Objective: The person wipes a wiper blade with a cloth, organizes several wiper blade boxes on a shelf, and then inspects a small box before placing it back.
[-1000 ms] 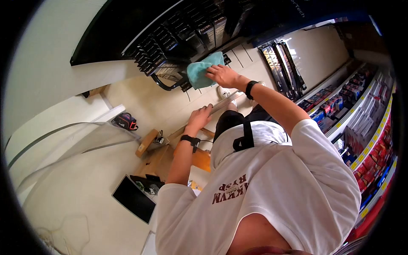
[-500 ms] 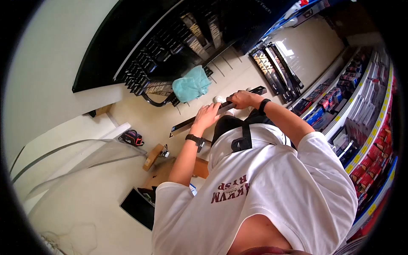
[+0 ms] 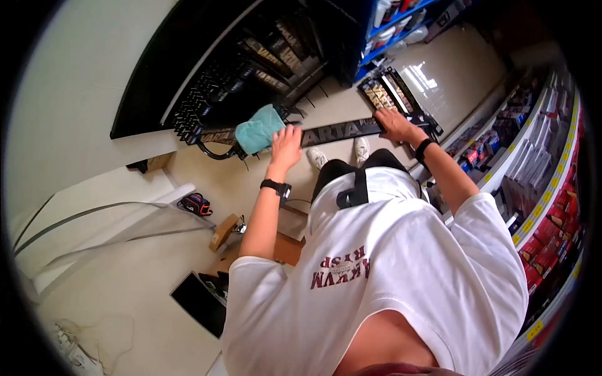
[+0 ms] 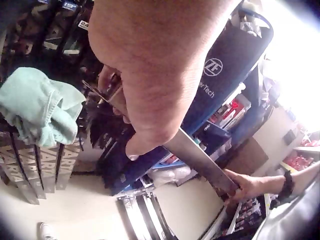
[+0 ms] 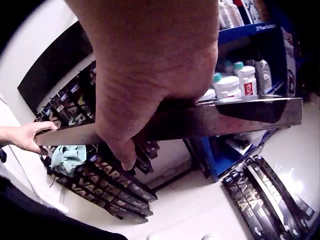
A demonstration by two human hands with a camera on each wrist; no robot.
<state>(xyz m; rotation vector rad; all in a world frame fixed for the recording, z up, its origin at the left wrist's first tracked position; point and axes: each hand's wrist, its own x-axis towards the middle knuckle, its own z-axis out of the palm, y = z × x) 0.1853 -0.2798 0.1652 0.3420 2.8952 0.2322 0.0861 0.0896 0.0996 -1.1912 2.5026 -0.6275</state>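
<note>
A long, narrow dark box [image 3: 338, 130] with VARTA lettering spans between both hands in front of the body. My left hand [image 3: 286, 149] grips its left end, thumb on the near side in the left wrist view. Toward the other end, my right hand [image 3: 398, 127] holds the box, with a stretch of it [image 5: 265, 117] sticking out past the fingers in the right wrist view. A crumpled teal cloth [image 3: 257, 130] lies on the front of the display rack, just beyond the left hand.
The black display rack [image 4: 90, 22] holds several similar VARTA boxes and has bare hooks. More long boxes [image 3: 378, 94] lie on the floor at the far right. Blue shelving [image 5: 247, 32] carries bottles, and stocked shelves [image 3: 533, 188] line the right side. A monitor [image 3: 199, 304] stands at left.
The right hand has left the teal cloth on the rack and taken hold of the box. Both hands have since moved the box outward and turned its lettered face into view.
</note>
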